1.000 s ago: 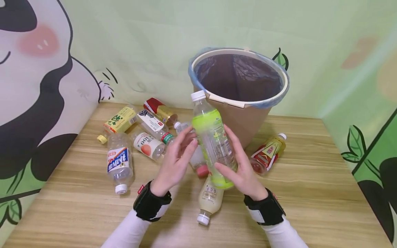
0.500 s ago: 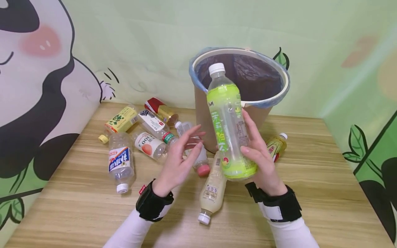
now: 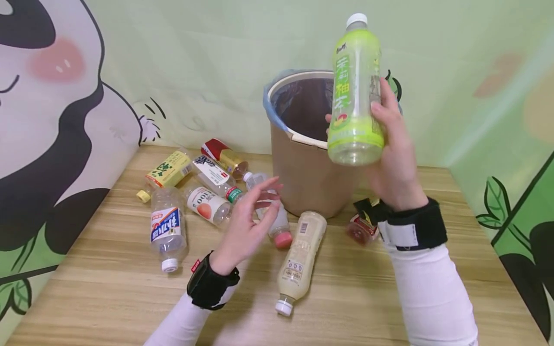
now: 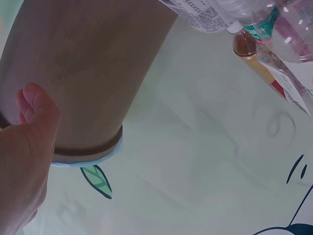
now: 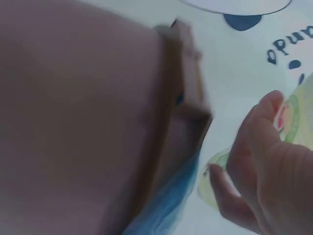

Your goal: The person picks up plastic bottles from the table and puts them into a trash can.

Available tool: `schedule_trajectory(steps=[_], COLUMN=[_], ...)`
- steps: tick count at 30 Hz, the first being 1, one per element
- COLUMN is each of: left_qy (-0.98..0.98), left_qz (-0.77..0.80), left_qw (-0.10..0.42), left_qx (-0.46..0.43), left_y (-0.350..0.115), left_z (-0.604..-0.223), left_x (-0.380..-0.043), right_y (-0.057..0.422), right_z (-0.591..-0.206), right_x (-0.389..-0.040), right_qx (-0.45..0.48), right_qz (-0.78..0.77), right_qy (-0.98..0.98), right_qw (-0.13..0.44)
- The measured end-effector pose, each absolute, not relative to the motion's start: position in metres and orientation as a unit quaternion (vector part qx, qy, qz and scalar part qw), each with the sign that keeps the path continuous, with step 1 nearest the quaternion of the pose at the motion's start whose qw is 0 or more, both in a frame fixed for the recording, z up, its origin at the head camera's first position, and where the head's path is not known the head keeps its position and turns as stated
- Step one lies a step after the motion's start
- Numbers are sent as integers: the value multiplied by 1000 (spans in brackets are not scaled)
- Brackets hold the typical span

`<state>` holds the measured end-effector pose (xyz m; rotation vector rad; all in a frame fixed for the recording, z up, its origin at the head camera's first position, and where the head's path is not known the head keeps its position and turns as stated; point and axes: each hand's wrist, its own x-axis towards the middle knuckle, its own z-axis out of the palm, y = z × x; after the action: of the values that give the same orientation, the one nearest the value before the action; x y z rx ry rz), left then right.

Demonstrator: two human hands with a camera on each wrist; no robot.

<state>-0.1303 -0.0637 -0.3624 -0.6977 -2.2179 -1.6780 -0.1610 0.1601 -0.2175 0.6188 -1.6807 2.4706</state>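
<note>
My right hand (image 3: 396,149) grips a plastic drink bottle (image 3: 357,91) with a bright green label and a white cap. It is held up nearly upright, overlapping the right part of the bin's mouth in the head view. Thumb and fingers wrap around it in the right wrist view, where the bottle (image 5: 293,112) is partly cut off. The brown trash bin (image 3: 311,178) has a blue liner folded over its rim. My left hand (image 3: 244,226) holds nothing, its fingers loosely bent beside a clear bottle with a pink cap (image 3: 283,239).
Several bottles lie at the left, among them one with a blue-white label (image 3: 166,226), a peach-label bottle (image 3: 207,204) and a yellow-label bottle (image 3: 169,168). A cream-coloured bottle (image 3: 298,262) lies before the bin. Under my right wrist, a red-label bottle (image 3: 361,230) is partly hidden.
My right hand has carried the green-label bottle up and right, from in front of the bin to its mouth's height in view. The left hand stays almost in place, now apart from the bottle.
</note>
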Motion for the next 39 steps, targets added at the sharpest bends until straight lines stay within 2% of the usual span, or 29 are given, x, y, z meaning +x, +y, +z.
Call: schedule_trajectory(steps=[5, 11, 17, 25, 31, 39], left_qy=[-766, -772, -776, -785, -782, -793], left_qz=[-577, -569, -565, -555, -553, -521], left_qw=[148, 145, 143, 142, 154, 172], left_qx=[-241, -243, -241, -236, -244, -264], left_y=[-65, -66, -66, -66, -66, -69], left_z=[-362, -364, -365, -365, -366, -366], left_x=[-131, -131, -132, -130, -131, -131], right_y=[154, 151, 148, 147, 145, 146], right_z=[-198, -201, -209, -215, -222, -249], right_x=[-189, -215, -220, -218, -206, -180], right_qx=[156, 125, 111, 138, 180, 234], right_qz=[806, 730, 626, 534, 513, 593], right_qy=[-569, -668, -769, -827, -822, -716], right_qw=[58, 70, 67, 106, 170, 285])
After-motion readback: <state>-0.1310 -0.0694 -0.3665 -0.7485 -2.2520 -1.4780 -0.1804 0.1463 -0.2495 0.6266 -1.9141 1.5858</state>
